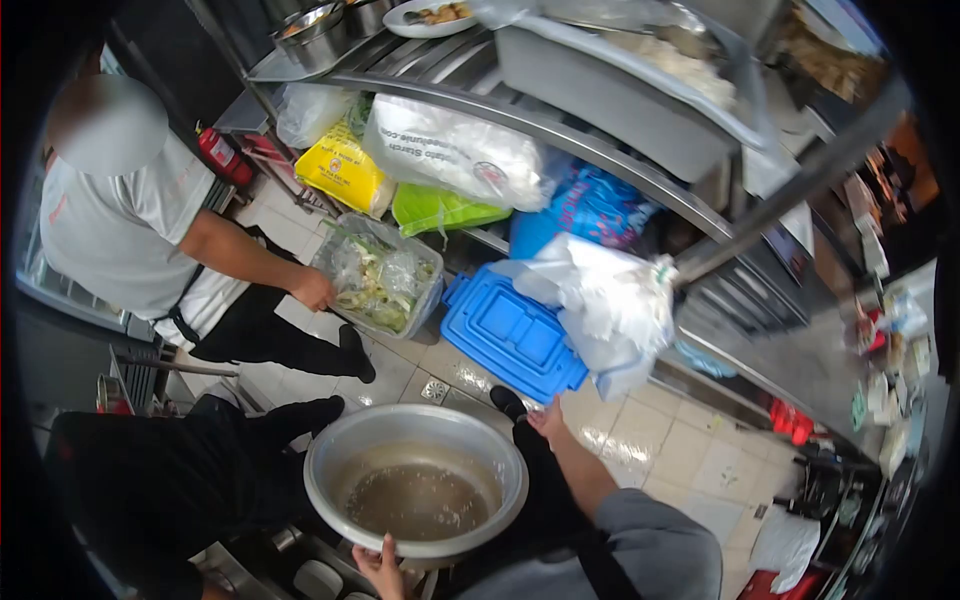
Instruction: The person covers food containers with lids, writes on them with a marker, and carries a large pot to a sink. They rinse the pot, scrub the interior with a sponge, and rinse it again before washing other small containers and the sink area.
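Bowl [400, 432] of murky water sits low in the head view, above the tiled floor [650, 440], left hand [380, 565] clamped on its near rim. Right hand [545, 415] hangs just below the blue lid [510, 335] and white bag [610, 305]; its grip, cannot tell. A co-worker's hand [315, 290] holds a tub of greens [380, 275].

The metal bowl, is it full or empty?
Partly filled: cloudy brownish liquid covers the bottom of the metal bowl, well below its rim.
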`<state>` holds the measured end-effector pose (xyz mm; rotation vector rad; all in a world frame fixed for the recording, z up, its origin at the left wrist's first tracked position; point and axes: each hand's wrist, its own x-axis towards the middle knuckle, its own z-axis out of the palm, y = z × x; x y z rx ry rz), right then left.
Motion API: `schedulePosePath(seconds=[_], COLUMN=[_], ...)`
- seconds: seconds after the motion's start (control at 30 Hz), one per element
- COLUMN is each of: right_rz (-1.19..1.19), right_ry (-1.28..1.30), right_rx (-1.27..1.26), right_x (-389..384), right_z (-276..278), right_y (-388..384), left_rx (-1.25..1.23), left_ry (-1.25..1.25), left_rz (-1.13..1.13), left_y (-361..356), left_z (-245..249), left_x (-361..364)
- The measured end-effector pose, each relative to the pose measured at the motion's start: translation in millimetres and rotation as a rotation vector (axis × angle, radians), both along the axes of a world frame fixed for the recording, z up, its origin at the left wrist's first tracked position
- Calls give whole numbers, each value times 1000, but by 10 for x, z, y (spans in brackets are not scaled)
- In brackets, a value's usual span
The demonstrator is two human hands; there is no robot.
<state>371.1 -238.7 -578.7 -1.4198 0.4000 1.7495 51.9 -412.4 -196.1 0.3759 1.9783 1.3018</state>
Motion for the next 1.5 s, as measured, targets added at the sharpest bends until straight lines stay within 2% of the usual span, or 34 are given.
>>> schedulePosePath(seconds=[0.03, 0.07, 0.13, 0.23, 0.4, 0.53, 0.57, 0.6, 0.63, 0.7, 0.73, 0.77, 0.87, 0.9, 0.97, 1.07, 1.17, 1.2, 1.23, 1.27, 1.3, 1.33, 1.37, 1.5], right_rz=[-109, -271, -604, -798, -708, -623, -579, -489, -435, -381, -263, -141, 788, 1207, 1530, 1315, 1489, 1504, 1441, 1662, 1550, 1699, 1742, 1763], right_ry=[0, 17, 41, 35, -26, -3, 21, 105, 113, 106, 128, 99, -500, -776, -1059, -613, -792, -826, -775, -1049, -874, -864, -824, -760], right_rx=[-97, -114, -161, 18, -66, -63, -43, 121, -36, -353, -333, -364, -93, 31, 395, -97, -33, 103, -11, 467, 222, 349, 263, 21], right_x=[-111, -195, -324, -332, -204, -90, -93, -51, -33, 66, 169, 324, 403, 645, 901, 847, 987, 1042, 1051, 1244, 1211, 1135, 1030, 454], right_z=[-168, -369, -326, -544, -661, -805, -851, -1013, -932, -640, -549, -768, 280, -85, -517, 1017, 929, 830, 961, 399, 369, 535, 654, 983], right_y=[128, 314, 517, 757, 759, 577, 507, 313, 347, 164, 120, 29, 248, 194, 42, 89, -313, -518, -633, -999, -1164, -1305, -1318, -627], left_rx=[22, -68, -201, -302, -417, -503, -418, -326, -240, -297, -190, -80, 44, 36, 132, 232, 315, 353, 400, 407, 393, 427, 520, 532], left_ry=[7, 0, -13, -49, -103, -78, -62, -43, -27, -78, -52, -33, 51, 82, 134, 155, 280, 301, 234, 235, 258, 287, 249, 250], left_rz=[19, 43, 94, 212, 216, 157, 195, 235, 268, 163, 167, 155, 76, 17, 35, 2, 3, 94, 132, 110, 129, 167, 148, 182], left_y=[38, 70, 208, 451, 731, 648, 608, 565, 526, 593, 614, 626, 825, 844, 1055, 1341, 1477, 1641, 1690, 1807, 1925, 2087, 2260, 2918], left_z=[-82, -174, -135, -82, 91, -59, -187, -359, -431, -313, -340, -370, -143, -76, 180, 630, 611, 840, 862, 969, 1005, 999, 1014, 1084], left_x=[-11, -53, 39, 165, 287, 100, 66, 16, -37, -142, -176, -185, -215, -248, -230, -434, -1033, -984, -1091, -1226, -1396, -1573, -1714, -2418])
